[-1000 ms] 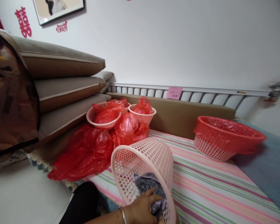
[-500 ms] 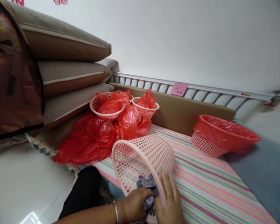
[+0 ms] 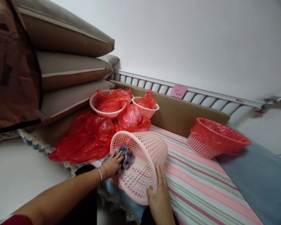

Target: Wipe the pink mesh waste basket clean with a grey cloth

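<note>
A pink perforated basket lies tipped on its side, its mouth facing me, on a striped cloth. My right hand grips its rim at the lower right, thumb inside the mouth and fingers outside. My left hand, with a silver bracelet at the wrist, presses a crumpled grey-purple cloth against the left inner side of the mouth, its fingers curled over the fabric.
Red plastic bags lie behind the basket, with smaller bag-filled baskets beyond. A red-lined basket stands at right. Stacked cushions rise at left. A radiator with a pink note runs along the wall.
My left hand has moved with the cloth from the lower right of the basket's mouth to its left side. The basket's mouth is turned slightly, and my right hand still holds the rim.
</note>
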### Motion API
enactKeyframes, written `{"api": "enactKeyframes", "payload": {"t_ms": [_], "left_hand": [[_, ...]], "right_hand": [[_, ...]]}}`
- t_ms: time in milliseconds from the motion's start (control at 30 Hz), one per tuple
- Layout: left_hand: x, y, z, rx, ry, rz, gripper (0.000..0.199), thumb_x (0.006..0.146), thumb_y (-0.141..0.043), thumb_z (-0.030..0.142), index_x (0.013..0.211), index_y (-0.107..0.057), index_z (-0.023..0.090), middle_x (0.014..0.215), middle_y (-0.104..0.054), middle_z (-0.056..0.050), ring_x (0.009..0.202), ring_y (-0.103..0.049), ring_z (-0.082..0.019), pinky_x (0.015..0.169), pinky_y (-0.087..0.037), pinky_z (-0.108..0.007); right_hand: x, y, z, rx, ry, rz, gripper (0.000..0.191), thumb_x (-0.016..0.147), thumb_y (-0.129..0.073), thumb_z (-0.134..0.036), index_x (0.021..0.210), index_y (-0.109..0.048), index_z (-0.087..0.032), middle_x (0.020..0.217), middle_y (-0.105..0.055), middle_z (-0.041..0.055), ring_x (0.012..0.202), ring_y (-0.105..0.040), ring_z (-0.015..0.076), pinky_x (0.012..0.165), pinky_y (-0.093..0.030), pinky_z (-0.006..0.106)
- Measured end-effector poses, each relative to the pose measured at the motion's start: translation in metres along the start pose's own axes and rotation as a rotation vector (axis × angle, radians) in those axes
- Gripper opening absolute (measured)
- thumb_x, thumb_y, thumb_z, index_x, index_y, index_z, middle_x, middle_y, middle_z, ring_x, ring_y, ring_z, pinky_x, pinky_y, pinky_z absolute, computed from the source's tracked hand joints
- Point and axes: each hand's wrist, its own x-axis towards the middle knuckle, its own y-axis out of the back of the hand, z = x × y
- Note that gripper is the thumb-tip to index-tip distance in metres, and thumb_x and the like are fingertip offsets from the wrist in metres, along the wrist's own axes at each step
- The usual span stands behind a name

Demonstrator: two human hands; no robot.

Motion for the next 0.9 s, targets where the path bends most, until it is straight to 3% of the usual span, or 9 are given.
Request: {"api": "enactKeyframes", "payload": {"t_ms": [100,167,333,433,500,600,733,800,900], "left_hand": [[0.004,-0.006,0.001,-0.031,0.022,-0.017,0.025,0.082,-0.051,0.021,0.1,-0.067,0.016,0.13,-0.054,-0.014,0.133,-0.033,-0.034,0.108,-0.019,-0.051],[0.007,-0.009,0.006,-0.059,0.035,-0.016,0.027,0.08,-0.054,0.028,0.101,-0.065,0.015,0.119,-0.06,-0.015,0.123,-0.044,-0.034,0.104,-0.028,-0.05],[0.011,-0.015,0.029,-0.163,0.109,0.039,0.032,0.079,-0.055,0.041,0.096,-0.064,0.015,0.102,-0.064,-0.014,0.101,-0.052,-0.032,0.092,-0.038,-0.049],[0.011,-0.021,0.047,-0.254,0.17,0.087,0.031,0.08,-0.054,0.039,0.097,-0.064,0.015,0.099,-0.064,-0.014,0.099,-0.053,-0.032,0.088,-0.042,-0.046],[0.01,-0.025,0.063,-0.33,0.191,0.115,0.035,0.078,-0.057,0.034,0.107,-0.061,0.016,0.101,-0.064,-0.012,0.098,-0.054,-0.028,0.087,-0.044,-0.041],[0.01,-0.028,0.096,-0.44,0.176,0.141,0.058,0.071,-0.064,0.024,0.127,-0.05,0.024,0.108,-0.063,-0.008,0.102,-0.054,-0.023,0.09,-0.044,-0.033],[0.009,-0.027,0.142,-0.704,0.08,0.207,0.06,0.068,-0.067,0.021,0.125,-0.054,0.03,0.108,-0.061,-0.005,0.101,-0.053,-0.021,0.09,-0.044,-0.03],[0.008,-0.028,0.153,-0.764,0.047,0.223,0.058,0.068,-0.069,0.023,0.123,-0.056,0.031,0.106,-0.06,-0.005,0.098,-0.053,-0.021,0.086,-0.045,-0.031],[0.003,-0.039,0.147,-0.56,0.042,0.135,0.062,0.069,-0.069,0.026,0.128,-0.05,0.034,0.108,-0.059,-0.005,0.098,-0.054,-0.021,0.084,-0.047,-0.029]], "right_hand": [[-0.003,-0.013,0.003,0.047,-0.072,0.05,0.069,0.079,-0.047,-0.02,0.144,-0.023,-0.016,0.146,-0.032,0.0134,0.133,-0.034,0.0279,0.108,-0.033,0.046],[-0.014,-0.028,0.007,0.083,-0.216,0.06,0.073,0.08,-0.05,-0.033,0.144,-0.022,-0.01,0.144,-0.035,0.0184,0.13,-0.039,0.0305,0.104,-0.038,0.045],[-0.052,-0.073,0.007,0.287,-0.719,-0.169,0.072,0.084,-0.042,-0.046,0.141,-0.025,-0.006,0.122,-0.059,0.018,0.108,-0.06,0.0268,0.079,-0.056,0.033],[-0.055,-0.08,0.001,0.453,-0.804,-0.234,0.073,0.086,-0.036,-0.051,0.141,-0.024,-0.005,0.108,-0.066,0.0136,0.098,-0.065,0.024,0.07,-0.057,0.029],[-0.047,-0.068,-0.001,0.448,-0.78,-0.24,0.073,0.086,-0.035,-0.05,0.142,-0.024,-0.003,0.101,-0.069,0.0126,0.087,-0.069,0.0229,0.066,-0.057,0.027],[-0.029,-0.029,-0.002,0.236,-0.671,-0.238,0.073,0.085,-0.036,-0.044,0.145,-0.019,-0.005,0.104,-0.068,0.0141,0.072,-0.07,0.0233,0.055,-0.054,0.028],[-0.012,0.029,-0.004,-0.138,-0.352,-0.227,0.068,0.084,-0.039,-0.04,0.146,-0.025,-0.017,0.117,-0.064,0.0143,0.085,-0.068,0.029,0.061,-0.052,0.033],[-0.007,0.045,-0.007,-0.254,-0.237,-0.272,0.062,0.086,-0.039,-0.037,0.145,-0.029,-0.023,0.116,-0.065,0.0122,0.089,-0.068,0.0293,0.063,-0.052,0.034],[0.0,0.047,-0.011,-0.365,-0.137,-0.251,0.058,0.086,-0.039,-0.028,0.144,-0.032,-0.025,0.11,-0.066,0.0117,0.09,-0.067,0.0289,0.066,-0.054,0.035]]}}
